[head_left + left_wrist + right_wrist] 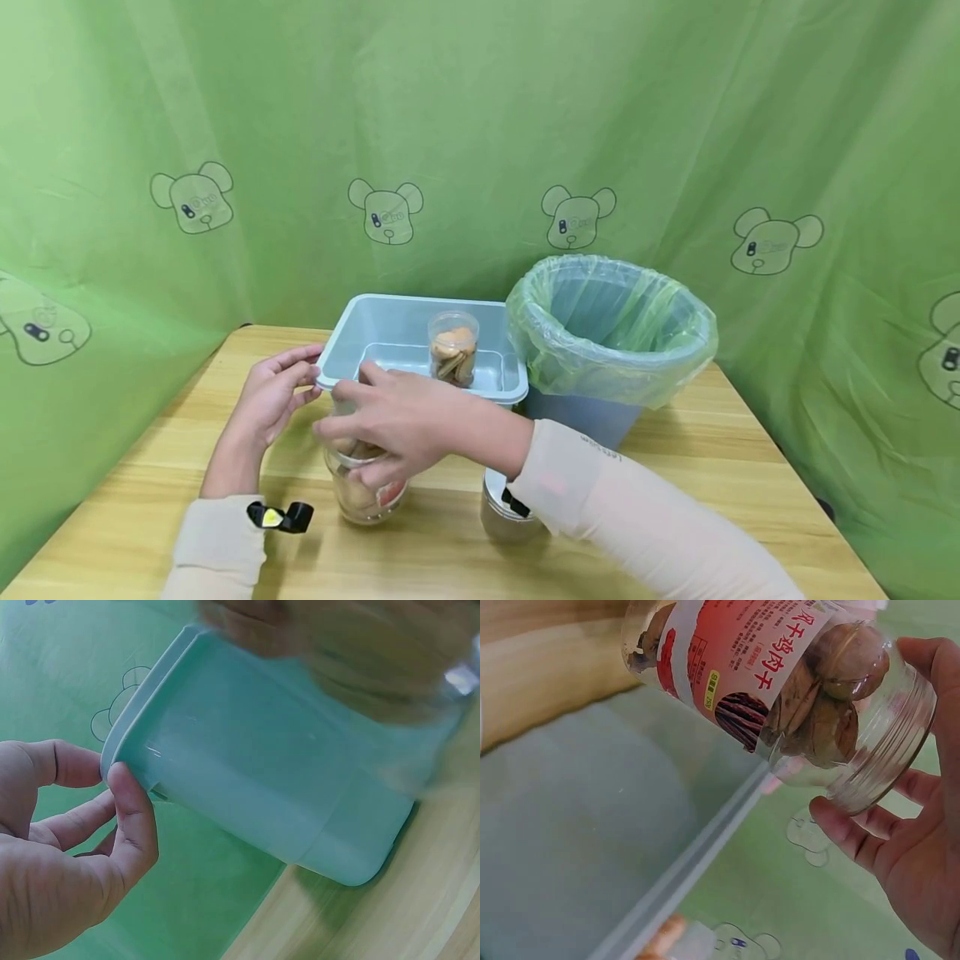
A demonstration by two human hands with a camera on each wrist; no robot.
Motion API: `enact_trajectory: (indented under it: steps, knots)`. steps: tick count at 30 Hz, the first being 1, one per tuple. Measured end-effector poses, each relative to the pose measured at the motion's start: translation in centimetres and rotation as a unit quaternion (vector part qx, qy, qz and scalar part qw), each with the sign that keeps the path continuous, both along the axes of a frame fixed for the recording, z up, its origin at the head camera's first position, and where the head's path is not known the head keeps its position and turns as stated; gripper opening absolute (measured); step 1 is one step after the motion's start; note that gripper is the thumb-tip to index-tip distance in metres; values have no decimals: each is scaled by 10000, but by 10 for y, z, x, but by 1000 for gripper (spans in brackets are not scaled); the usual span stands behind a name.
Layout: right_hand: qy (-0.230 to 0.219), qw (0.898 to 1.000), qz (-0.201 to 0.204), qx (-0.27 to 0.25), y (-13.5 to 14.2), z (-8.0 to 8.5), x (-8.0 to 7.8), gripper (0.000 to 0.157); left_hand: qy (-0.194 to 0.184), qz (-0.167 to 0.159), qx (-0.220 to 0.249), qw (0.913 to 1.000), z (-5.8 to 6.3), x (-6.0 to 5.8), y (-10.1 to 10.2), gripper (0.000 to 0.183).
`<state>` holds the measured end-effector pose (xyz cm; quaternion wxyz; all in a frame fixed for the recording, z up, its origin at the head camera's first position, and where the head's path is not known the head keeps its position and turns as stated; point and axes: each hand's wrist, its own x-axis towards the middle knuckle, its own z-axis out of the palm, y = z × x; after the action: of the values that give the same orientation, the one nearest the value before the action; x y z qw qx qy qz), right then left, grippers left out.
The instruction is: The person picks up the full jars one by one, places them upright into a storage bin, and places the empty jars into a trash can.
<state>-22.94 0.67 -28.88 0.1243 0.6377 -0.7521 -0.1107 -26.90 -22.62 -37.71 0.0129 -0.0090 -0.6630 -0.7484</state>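
Note:
At the near left corner of a pale blue plastic basin [423,308], my left hand [277,387] pinches the rim between thumb and fingers. My right hand [408,421] holds a clear jar [367,500] around its lidless mouth, in front of the basin. This jar [810,697] has a red and white label and brown, rounded pieces inside, whose kind I cannot tell. Inside the basin stands another clear container [453,350] with tan pieces. In the left wrist view the right hand and its jar are blurred over the basin's side [247,765].
A bin [577,417] with a green plastic liner [615,367] stands right of the basin, close against it. Below my right forearm is a short round container [506,512] with a silvery top. The wooden table [675,517] ends at green curtains on the back and sides.

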Motion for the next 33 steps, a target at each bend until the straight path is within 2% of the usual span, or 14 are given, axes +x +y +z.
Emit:
enact_trajectory:
  steps: [4,10,14,18,23,26,33]
  knots:
    - [30,9999,37,-94,0,17,1,51,-10,-7,17,10000,0,0,0,44]
    - [-174,9997,-66,-158,0,44,1,54,41,-67,48,10000,-1,0,-1,43]
    - [-356,9988,-178,-301,2,60,-3,54,74,-55,95,9999,-2,0,-1,33]
    - [-543,9968,-360,-455,5,70,-9,56,66,-20,192,9998,-3,0,-3,23]
    - [-720,9942,-434,-669,6,79,-17,58,39,4,140,9999,-3,0,-3,33]
    - [-682,9935,-527,-739,7,85,-20,59,22,2,98,9999,-3,0,-2,38]
    - [-164,9929,-966,-668,5,96,-30,56,23,-54,87,9999,-2,0,-1,37]
